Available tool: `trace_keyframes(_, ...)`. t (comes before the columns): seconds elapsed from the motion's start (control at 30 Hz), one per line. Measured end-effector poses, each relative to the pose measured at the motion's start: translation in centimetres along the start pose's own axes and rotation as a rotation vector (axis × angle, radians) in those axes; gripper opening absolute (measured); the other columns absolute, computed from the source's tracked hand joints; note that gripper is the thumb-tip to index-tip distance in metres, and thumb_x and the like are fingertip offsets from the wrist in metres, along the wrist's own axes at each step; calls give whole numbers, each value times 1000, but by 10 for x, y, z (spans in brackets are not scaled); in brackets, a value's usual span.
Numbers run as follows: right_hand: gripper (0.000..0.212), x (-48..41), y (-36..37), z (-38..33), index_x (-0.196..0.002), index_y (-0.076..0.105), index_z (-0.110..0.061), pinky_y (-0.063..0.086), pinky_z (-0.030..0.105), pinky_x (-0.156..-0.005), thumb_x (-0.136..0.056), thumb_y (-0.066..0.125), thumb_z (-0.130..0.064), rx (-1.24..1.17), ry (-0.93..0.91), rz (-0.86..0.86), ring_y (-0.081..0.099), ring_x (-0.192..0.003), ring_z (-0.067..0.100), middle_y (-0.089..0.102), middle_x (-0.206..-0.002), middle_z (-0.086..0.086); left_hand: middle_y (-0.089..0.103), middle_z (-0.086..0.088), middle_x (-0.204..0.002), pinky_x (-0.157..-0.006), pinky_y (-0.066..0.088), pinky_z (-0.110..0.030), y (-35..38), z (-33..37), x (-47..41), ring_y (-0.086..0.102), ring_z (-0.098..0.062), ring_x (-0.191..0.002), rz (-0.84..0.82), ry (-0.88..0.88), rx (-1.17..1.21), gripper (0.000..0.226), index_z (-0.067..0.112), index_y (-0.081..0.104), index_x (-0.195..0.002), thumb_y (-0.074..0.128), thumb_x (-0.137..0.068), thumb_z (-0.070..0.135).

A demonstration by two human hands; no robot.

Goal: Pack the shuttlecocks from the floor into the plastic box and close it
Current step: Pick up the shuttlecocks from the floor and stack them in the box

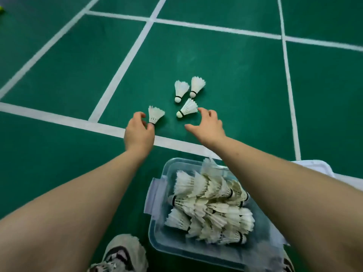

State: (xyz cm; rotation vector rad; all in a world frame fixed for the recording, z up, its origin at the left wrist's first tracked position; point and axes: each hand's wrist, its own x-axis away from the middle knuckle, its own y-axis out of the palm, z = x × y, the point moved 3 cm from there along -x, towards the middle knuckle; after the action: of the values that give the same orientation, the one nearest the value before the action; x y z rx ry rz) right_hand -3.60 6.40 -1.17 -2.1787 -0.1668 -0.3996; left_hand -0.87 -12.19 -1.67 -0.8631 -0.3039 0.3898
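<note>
In the head view, the clear plastic box (157,228) stands open on the green court floor (59,75), close to the person's feet. It already holds a big heap of white feather shuttlecocks (210,211), so I judge that most of the packing is done. What looks like a white plastic lid (322,166) shows just beyond the far right corner of the box, partly hidden by the right forearm; it is not on the box.

Four shuttlecocks are still outside, all beyond the far side of the box. The left hand (138,132) pinches the nearest white shuttlecock (155,115) at its cork end, between the fingertips. The right hand (209,124) is spread, with nothing in it, and its fingertips are just beside the tilted shuttlecock (187,110). A pair of shuttlecocks (189,88) lies a little farther from the box, side by side.

What remains, in my judgement: these four must go in, then the lid must be put on and closed. A grey sports shoe (123,254) stands beside the near left corner of the box.
</note>
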Motion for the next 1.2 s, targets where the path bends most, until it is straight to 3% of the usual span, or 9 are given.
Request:
trace_keyframes(0.2,83,-83,45,7,-148,14,-29,28,43,-108,-81,61,-47,20,50,-61,18,-138,35,3,-157,4,40,-16,-138,-105,32,-41,67,-31,-64,39,-33,-127,-181,-26,-109,66,22,24,-143,55,-87,33)
trace_keyframes(0.53,73,-160,64,8,-143,27,-22,30,39,-103,-84,56,-51,-98,180,114,30,-129,33,24,-148,5,46,-13,-135,-97,38,-38,104,-21,-124,46,-30,-121,-252,54,-106,71,18,24,-142,61,-84,35)
trace_keyframes(0.8,43,-172,77,-4,-120,52,-19,37,34,-98,-89,51,-49,-356,64,81,50,-113,29,41,-127,6,52,-11,-126,-86,38,-27,128,14,-127,52,-27,-113,-292,45,113,72,23,28,-140,67,-80,30)
trace_keyframes(0.93,56,-167,72,5,-120,49,-21,41,29,-92,-77,66,-53,-360,-25,84,53,-110,21,39,-127,3,55,-10,-123,-84,40,-26,137,20,-120,55,-27,-108,-301,9,168,65,25,31,-139,62,-82,21)
trace_keyframes(1.03,68,-162,66,14,-126,45,-25,41,30,-94,-70,73,-52,-344,-76,75,50,-115,20,34,-130,1,56,0,-100,-71,37,-19,138,28,-112,55,-20,-89,-317,40,190,63,27,33,-137,56,-81,8)
trace_keyframes(1.1,71,-157,60,19,-129,44,-30,40,31,-99,-68,76,-49,-334,-114,68,48,-120,21,31,-135,2,50,8,-87,-70,38,-21,139,34,-105,53,-18,-85,-339,62,200,65,28,34,-136,57,-79,5)
trace_keyframes(1.2,60,-151,50,25,-123,52,-34,39,38,-105,-69,75,-46,-304,-162,30,44,-127,24,24,-144,3,54,0,-104,-80,42,-24,139,39,-93,55,-21,-97,-382,91,206,72,27,34,-137,62,-76,4)
